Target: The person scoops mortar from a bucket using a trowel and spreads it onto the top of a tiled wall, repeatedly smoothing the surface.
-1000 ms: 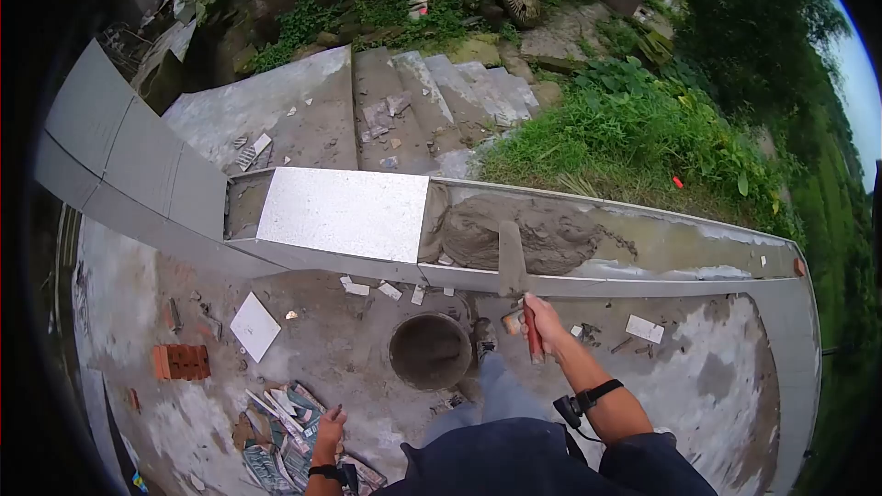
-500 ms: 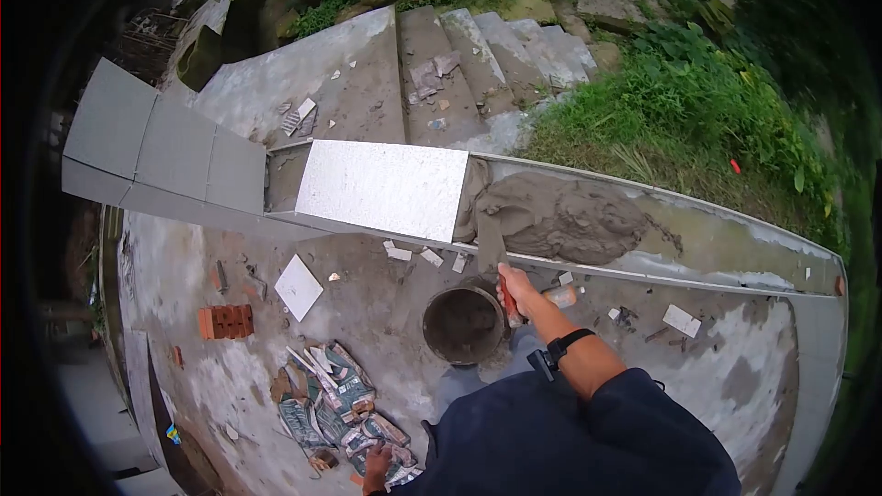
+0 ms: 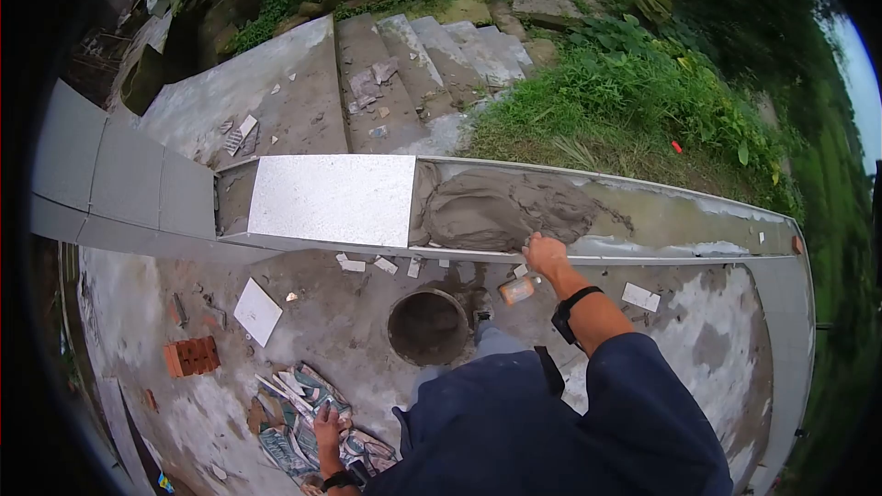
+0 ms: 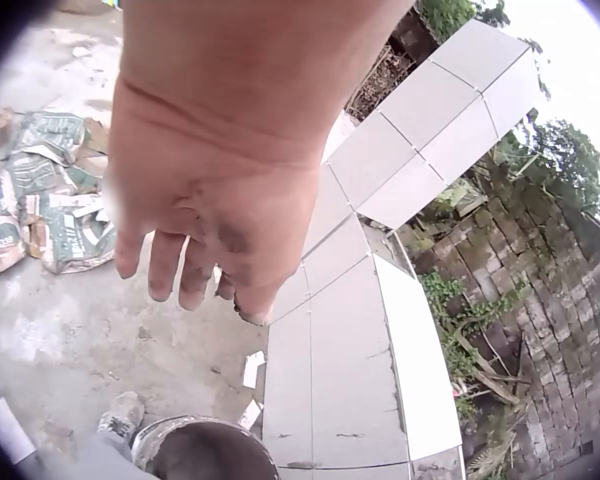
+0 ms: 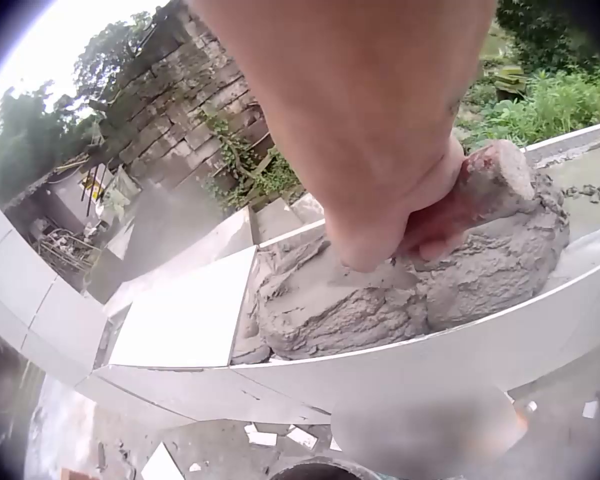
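My right hand [image 3: 548, 257] is over the near edge of the low wall, close to the grey mortar [image 3: 496, 207]. It grips the trowel by its handle [image 5: 498, 178], whose mortar-smeared red end sticks out behind the fist in the right wrist view; the blade is hidden. The mortar lies heaped along the wall top, to the right of a white tile [image 3: 331, 202] that covers part of it. Low at the left, my left hand [image 3: 327, 424] hangs above crumpled bags [image 3: 299, 450], holding nothing. Its fingers [image 4: 165, 265] hang loosely in the left wrist view.
A bucket [image 4: 208, 421] stands on the ground between my feet and the wall. An orange-labelled bottle [image 3: 520, 289] lies right of it. A loose tile [image 3: 257, 312], red bricks [image 3: 191, 357] and tile scraps are on the left. Steps [image 3: 395, 83] and grass [image 3: 597, 92] lie beyond the wall.
My right hand swung left and down near the bucket with the trowel, then moved back right and up to the mortar. The trowel blade has gone from sight. My left hand stays low, still empty.
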